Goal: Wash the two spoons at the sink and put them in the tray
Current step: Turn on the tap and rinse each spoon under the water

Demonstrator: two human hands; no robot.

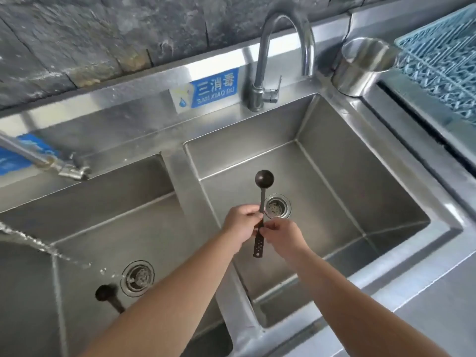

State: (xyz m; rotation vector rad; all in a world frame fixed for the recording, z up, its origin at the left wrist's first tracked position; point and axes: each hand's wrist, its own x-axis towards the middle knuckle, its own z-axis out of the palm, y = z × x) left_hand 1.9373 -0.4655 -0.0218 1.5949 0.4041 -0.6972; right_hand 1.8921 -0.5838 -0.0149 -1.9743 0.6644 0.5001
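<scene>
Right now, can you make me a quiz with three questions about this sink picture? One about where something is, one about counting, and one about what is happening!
1. Where is the spoon that nobody is holding?
A. In the left basin
B. In the metal cup
C. In the blue tray

2. How many dark spoons can you see?
A. One
B. Two
C. Four

3. What is happening to the held spoon?
A. It lies on the counter
B. It sits in the drain
C. Both hands grip its handle

Answers:
1 A, it lies on the left basin floor beside the drain.
2 B, one is held and one lies in the basin.
3 C, the left hand and right hand pinch the handle over the right basin.
</scene>
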